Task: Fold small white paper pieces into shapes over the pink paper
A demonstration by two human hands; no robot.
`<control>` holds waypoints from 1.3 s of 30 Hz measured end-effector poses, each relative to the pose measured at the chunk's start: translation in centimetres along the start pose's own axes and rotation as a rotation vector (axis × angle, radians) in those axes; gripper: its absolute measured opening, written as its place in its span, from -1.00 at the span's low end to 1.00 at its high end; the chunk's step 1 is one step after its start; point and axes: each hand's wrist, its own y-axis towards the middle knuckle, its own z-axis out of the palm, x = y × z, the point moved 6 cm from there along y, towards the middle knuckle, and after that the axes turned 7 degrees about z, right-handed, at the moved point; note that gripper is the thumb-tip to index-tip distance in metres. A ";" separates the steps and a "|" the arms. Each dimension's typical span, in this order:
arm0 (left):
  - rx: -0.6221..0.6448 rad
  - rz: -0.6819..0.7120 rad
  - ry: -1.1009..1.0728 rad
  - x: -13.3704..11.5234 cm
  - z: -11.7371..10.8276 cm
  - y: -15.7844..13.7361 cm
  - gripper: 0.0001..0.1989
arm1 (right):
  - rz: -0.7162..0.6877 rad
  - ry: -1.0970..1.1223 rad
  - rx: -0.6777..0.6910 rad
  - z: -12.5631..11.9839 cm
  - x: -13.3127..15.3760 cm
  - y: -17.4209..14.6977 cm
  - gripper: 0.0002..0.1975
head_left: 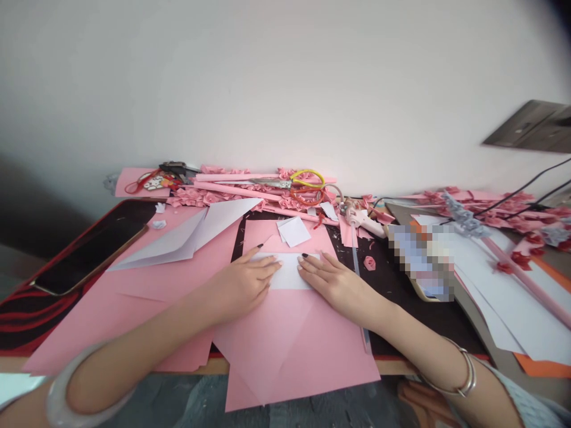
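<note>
A white strip of paper (291, 274) lies flat on pink sheets (321, 345) in front of me. My left hand (238, 282) rests on its left part with the fingers stretched out. From the other side, my right hand (336, 282) lies flat on its right part, fingers extended. The fingertips of both hands point toward each other, with a stretch of white paper between them. Just beyond the strip are small white paper squares (295, 232), partly overlapping. The strip's ends are hidden under my hands.
A folded white sheet (191, 235) and a black phone (89, 255) lie left. Behind are pink paper flowers, scissors (307, 178) and a hot glue gun (363, 219). On the right are another phone (419, 261), white sheets (499, 315) and a pink paper rose (369, 263).
</note>
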 end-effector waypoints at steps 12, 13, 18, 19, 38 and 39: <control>0.057 -0.060 0.000 -2.3 0.9 0.0 -0.62 | 0.018 -0.030 0.030 -0.3 2.1 0.8 -0.63; 0.057 -0.069 -0.005 -2.3 1.0 -0.1 -0.62 | 0.028 -0.033 0.044 -0.2 2.3 0.9 -0.63; 0.061 -0.084 0.001 -2.3 1.0 -0.1 -0.62 | 0.098 -0.062 0.060 0.0 2.7 1.7 -0.57; 0.056 -0.077 -0.004 -2.3 0.9 -0.1 -0.62 | 0.103 -0.065 0.068 0.1 2.7 1.9 -0.56; 0.140 -0.156 -0.160 -1.8 0.7 0.0 -0.60 | 0.314 -0.126 0.094 0.0 0.2 1.7 -0.56; 0.141 -0.156 -0.161 -1.8 0.7 0.0 -0.60 | 0.326 -0.125 0.107 -0.1 -0.2 1.3 -0.56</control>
